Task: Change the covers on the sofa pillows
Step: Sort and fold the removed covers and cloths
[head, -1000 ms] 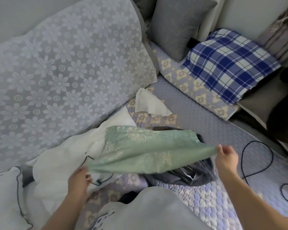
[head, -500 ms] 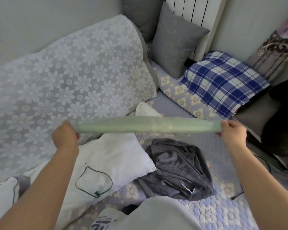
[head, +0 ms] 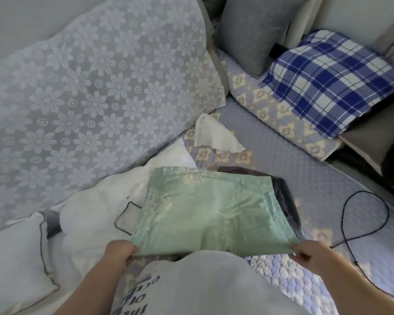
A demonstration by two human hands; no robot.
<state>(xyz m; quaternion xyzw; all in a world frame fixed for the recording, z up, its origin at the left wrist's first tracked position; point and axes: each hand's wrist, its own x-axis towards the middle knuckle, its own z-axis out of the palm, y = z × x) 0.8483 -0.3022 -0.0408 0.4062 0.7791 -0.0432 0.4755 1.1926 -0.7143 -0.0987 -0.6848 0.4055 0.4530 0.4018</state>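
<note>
1. We see the green cover (head: 214, 214) spread nearly flat, low centre of view, just above the sofa seat (head: 328, 185).
2. It runs away from us; near edge towards the body, far edge with the pale embroidery towards the backrest. Near edge looks wider than far edge; true long axis we cannot tell.
3. Left hand (head: 118, 252) pinches the near-left corner, fingers curled on the fabric.
4. Right hand (head: 309, 258) pinches the near-right corner the same way, so the near edge is taut between both.
5. Under the cover: a dark grey cloth (head: 284, 201), showing at the right and far edges.
6. Left edge overlaps a white pillow (head: 96, 214) with dark piping.
7. Beyond: a small white cloth (head: 212, 137), then the large floral-lace cushion (head: 96, 87) against the backrest.
8. Right: open quilted seat with a black cable (head: 344, 223) looping on it; plaid pillow (head: 332, 80) and grey pillow (head: 253, 30) well apart at the far corner.
</note>
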